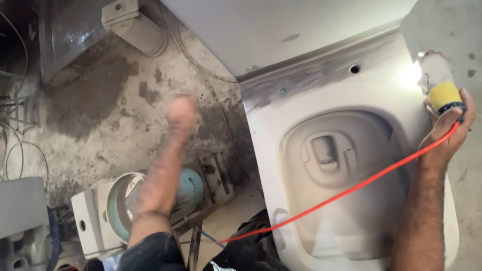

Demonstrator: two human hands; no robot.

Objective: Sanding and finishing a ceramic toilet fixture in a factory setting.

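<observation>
Right hand is closed around a yellow-topped tool, fingers wrapped at the rim of the unglazed toilet bowl; a red hose runs from under those fingers down across the bowl toward the body. Left hand is motion-blurred, holds nothing visible, finger spread can't be told; it hangs over the stained floor, well left of the bowl, with a teal cylinder below its forearm.

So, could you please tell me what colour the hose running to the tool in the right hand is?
The hose is bright red, seen in the head view, running to the yellow-tipped tool.
</observation>
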